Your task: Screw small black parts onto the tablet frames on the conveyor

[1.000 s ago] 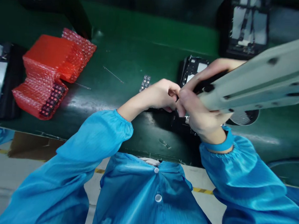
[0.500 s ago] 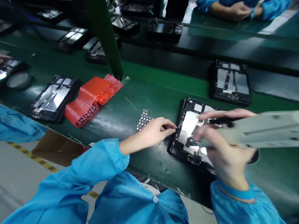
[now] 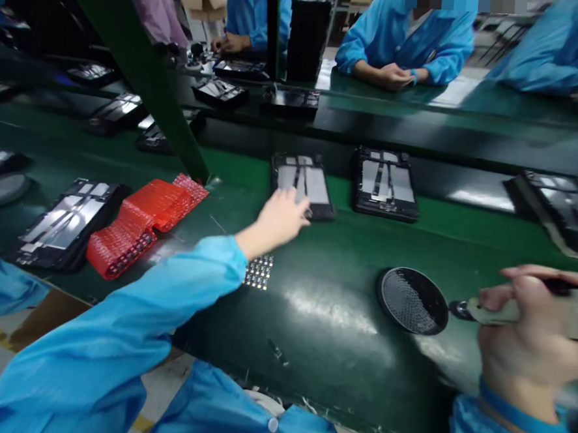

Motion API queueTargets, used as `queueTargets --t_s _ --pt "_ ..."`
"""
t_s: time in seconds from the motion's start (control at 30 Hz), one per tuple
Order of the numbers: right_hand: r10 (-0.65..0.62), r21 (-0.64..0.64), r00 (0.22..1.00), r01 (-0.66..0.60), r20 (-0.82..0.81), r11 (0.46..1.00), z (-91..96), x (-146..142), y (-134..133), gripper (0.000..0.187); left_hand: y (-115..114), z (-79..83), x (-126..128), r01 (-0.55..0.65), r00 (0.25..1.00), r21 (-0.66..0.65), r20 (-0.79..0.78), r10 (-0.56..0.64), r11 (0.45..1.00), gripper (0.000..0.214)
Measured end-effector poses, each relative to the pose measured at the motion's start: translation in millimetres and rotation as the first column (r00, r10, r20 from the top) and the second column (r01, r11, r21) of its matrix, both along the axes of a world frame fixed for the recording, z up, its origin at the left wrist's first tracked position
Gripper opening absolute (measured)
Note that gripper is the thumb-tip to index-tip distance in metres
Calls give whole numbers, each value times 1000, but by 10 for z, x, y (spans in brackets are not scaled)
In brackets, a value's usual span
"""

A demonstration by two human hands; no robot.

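Observation:
My left hand (image 3: pixel 280 217) reaches far across the green bench, fingers resting on the near edge of an open black tablet frame (image 3: pixel 305 181). A second open tablet frame (image 3: pixel 385 182) lies just to its right. My right hand (image 3: pixel 527 322) stays at the right, closed around a grey electric screwdriver (image 3: pixel 532 311) whose tip hovers beside a round black dish (image 3: pixel 412 300). A small grid of tiny parts (image 3: pixel 259 271) lies under my left forearm.
Red bubble wrap (image 3: pixel 139 221) and another tablet frame (image 3: pixel 66 223) sit at the left. A green post (image 3: pixel 141 77) rises from the bench. More tablet frames lie on the dark belt (image 3: pixel 469 149) behind, and other people in blue coats work opposite.
My head has lifted. The left hand has left the spot in front of me and stretched to the far tablet frame; the frame that lay under my hands is gone. The right hand drew back right.

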State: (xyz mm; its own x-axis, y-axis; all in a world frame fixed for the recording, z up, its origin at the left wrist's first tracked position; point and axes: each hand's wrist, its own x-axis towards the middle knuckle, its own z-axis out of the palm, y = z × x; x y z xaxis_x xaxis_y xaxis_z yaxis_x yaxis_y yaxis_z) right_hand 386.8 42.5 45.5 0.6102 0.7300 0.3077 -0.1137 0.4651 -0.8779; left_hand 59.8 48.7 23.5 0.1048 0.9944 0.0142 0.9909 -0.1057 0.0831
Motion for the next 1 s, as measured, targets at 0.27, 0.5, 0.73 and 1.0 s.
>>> queueTargets --t_s 0.27,0.5,0.73,1.0 --pt "228 127 951 -258 211 958 -93 -148 -202 29 1172 275 -222 -65 993 -65 98 72 996 88" --pt "269 141 931 -309 247 941 -184 -115 -220 30 1171 -151 1181 -1 953 -50 304 16 999 89" --pt "278 175 928 -325 249 929 -214 -131 -183 33 946 74 647 53 855 95 511 -94 994 36" --pt "197 214 931 -269 307 939 -264 -113 -65 38 763 1 1159 -9 896 -80 442 43 997 84"
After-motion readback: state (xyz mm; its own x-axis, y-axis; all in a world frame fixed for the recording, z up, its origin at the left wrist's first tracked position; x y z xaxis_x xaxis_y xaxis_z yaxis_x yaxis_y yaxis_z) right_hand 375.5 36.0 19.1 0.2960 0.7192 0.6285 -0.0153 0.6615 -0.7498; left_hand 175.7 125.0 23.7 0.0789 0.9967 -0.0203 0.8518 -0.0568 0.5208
